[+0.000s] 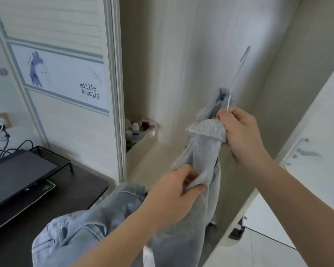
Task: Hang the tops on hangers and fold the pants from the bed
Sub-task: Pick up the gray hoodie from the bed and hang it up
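Both hands clamp the grey top [202, 151]: left hand [174, 191] pinching fabric, right hand [241, 132] gripping collar and hanger [237, 74].

Dark worktop [81, 191] at the left, black wire stand [52, 160] on it, dark flat screen [17, 182] resting on the stand, black cables [12, 147] behind

Hanger [237, 74] body hidden inside grey top [202, 155]; hook blurred; jeans [81, 228] cut off by bottom edge.
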{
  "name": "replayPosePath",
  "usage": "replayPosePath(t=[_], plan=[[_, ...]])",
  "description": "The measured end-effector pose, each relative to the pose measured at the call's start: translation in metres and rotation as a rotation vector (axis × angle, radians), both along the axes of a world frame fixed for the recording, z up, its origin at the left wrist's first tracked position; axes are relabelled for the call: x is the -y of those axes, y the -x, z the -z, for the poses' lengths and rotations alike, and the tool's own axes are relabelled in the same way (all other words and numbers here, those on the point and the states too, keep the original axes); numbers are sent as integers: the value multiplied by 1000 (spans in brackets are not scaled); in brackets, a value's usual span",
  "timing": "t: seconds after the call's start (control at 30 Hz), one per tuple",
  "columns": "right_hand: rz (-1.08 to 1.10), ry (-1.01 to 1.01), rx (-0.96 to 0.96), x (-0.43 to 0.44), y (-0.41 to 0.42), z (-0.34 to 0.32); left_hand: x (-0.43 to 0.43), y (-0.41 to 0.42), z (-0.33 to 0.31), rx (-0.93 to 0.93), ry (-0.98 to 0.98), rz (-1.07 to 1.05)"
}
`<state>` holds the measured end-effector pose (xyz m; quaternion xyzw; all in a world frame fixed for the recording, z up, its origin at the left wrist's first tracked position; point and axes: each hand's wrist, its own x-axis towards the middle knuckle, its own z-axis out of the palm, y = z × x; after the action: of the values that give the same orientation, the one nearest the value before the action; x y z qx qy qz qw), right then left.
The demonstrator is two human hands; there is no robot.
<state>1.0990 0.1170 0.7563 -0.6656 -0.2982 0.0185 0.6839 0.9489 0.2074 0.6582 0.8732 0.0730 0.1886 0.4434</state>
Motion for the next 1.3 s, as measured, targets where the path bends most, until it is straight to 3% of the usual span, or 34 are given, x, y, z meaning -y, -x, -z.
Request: replayPosePath(t=[0.37, 0.67, 0.9, 1.3], plan=[[37, -89, 266, -114, -63, -173, -134, -85, -157, 277, -364, -14], [25, -66, 479, -178, -153, -287, -202, -179, -262, 297, -659, -141], [21, -79, 470, -208, -241, -358, -221, -262, -335, 286, -904, -306], [89, -71, 403, -240, -345, -431, -244, -357, -413, 213, -1036, -442]])
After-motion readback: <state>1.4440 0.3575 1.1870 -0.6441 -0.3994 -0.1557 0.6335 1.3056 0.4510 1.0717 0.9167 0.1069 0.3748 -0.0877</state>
